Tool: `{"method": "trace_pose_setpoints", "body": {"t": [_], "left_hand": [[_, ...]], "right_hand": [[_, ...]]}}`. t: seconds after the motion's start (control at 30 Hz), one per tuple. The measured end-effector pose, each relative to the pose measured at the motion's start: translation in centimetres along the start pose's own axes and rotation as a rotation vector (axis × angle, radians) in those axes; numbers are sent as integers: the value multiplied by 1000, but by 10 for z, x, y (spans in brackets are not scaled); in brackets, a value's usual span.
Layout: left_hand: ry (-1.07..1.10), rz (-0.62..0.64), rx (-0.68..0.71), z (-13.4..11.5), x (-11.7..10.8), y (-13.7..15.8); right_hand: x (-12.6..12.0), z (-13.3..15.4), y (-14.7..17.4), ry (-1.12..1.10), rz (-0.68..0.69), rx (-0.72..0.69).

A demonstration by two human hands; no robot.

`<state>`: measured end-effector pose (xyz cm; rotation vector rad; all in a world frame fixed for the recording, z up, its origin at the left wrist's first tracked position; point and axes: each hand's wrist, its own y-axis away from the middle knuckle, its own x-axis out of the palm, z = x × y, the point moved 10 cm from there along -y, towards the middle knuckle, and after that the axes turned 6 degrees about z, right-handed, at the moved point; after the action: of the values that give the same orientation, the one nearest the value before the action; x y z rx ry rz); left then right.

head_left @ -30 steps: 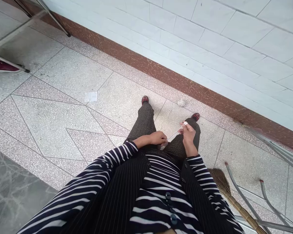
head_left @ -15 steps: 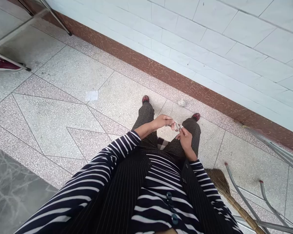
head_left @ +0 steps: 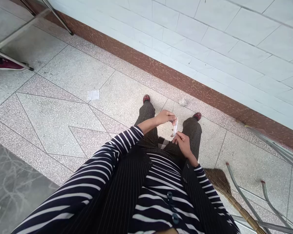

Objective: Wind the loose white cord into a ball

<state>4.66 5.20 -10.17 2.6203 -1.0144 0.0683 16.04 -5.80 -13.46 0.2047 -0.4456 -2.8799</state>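
A narrow white strip [head_left: 175, 127] with a thin dark line along it stands nearly upright in view between my hands, above the gap between my knees. My left hand [head_left: 166, 117] pinches its upper end between thumb and fingers. At the lower end, my right hand [head_left: 182, 142] is closed on it. Whether the strip is yarn work or tape is too small to tell. On the floor beyond lies a pale bundle like a ball of yarn [head_left: 182, 102], with a loose pale strand [head_left: 173, 106] trailing from near it towards my hands.
A broom [head_left: 218, 180] and a metal-legged frame [head_left: 249, 195] are close on my right. A white paper square [head_left: 93, 95] lies on the floor to the left. Metal legs [head_left: 12, 58] and another person's shoe [head_left: 9, 64] are at far left. A tiled wall [head_left: 185, 42] rises ahead.
My hands have moved slightly apart, the left up and the right down and left. The white strip now shows more fully, stretched between them.
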Motion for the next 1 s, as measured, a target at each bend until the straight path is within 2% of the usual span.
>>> {"method": "trace_pose_setpoints", "body": {"t": [0.17,0.33,0.47,0.53,0.6,0.67,0.8,1.0], "left_hand": [[-179,-57,-122,16,-22,-12],[-240,52,-217,42,-16,-16],[-467,25,-276,63,-17,-19],[-540,-70,-203,60,-20,-17],[-549,-183,-40,47,-20,-9],[-532,-240,115,35,-13,3],[-443,-154,184,33,13,17],[-317,-11,165,39,38,3]], "right_hand": [[9,15,10,-122,38,7],[14,23,15,-285,25,28],[13,25,14,-372,-17,44],[10,25,13,-422,-51,54],[5,23,12,-473,-82,70],[1,20,11,-515,-99,92],[2,15,9,-568,-86,134],[12,20,10,-584,-37,145]]}}
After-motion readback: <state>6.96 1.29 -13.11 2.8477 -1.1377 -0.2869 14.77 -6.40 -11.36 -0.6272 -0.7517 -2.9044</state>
